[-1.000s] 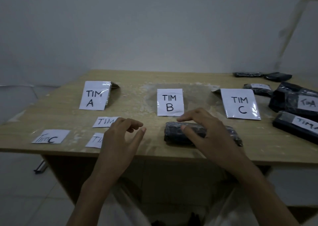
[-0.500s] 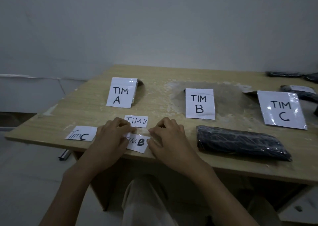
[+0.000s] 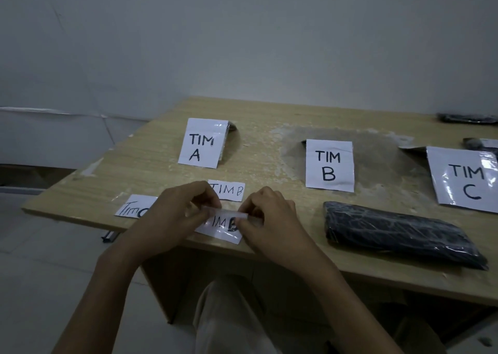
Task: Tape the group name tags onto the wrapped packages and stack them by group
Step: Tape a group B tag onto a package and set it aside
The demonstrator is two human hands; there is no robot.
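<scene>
Left hand: the left hand point(image 3: 177, 213) has its fingers curled, thumb and fingertips pinching the left end of a narrow clear strip of tape point(image 3: 229, 214).
Right hand: the right hand point(image 3: 266, 219) is curled the same way and pinches the strip's right end, so the tape spans the gap between the two hands.
Tag in work: a small white paper tag lettered "TIM B" point(image 3: 223, 231) lies flat at the table's near edge, directly under the tape; whether the strip touches it cannot be told.
Other tags: a second small "TIM B" slip point(image 3: 230, 191) lies just behind the hands, and a "Tim C" slip point(image 3: 132, 208) sits to their left, partly hidden by the left hand.
Package: a long black plastic-wrapped package point(image 3: 398, 235) lies on the table to the right of the hands, in front of the "TIM B" sign and apart from both hands.
Signs: three larger white paper signs stand in a row — "TIM A" point(image 3: 203, 143), "TIM B" point(image 3: 329, 165), "TIM C" point(image 3: 463, 178).
Surface: a light wood-grain table point(image 3: 269, 121), with a pale, dusty, scuffed patch around the middle sign.
Far right: more dark wrapped packages point(image 3: 469, 118) at the table's back corner, cut off by the frame.
Room: a plain grey-white wall point(image 3: 242, 43) behind — pale floor tiles point(image 3: 48, 259) to the left, dim light throughout.
</scene>
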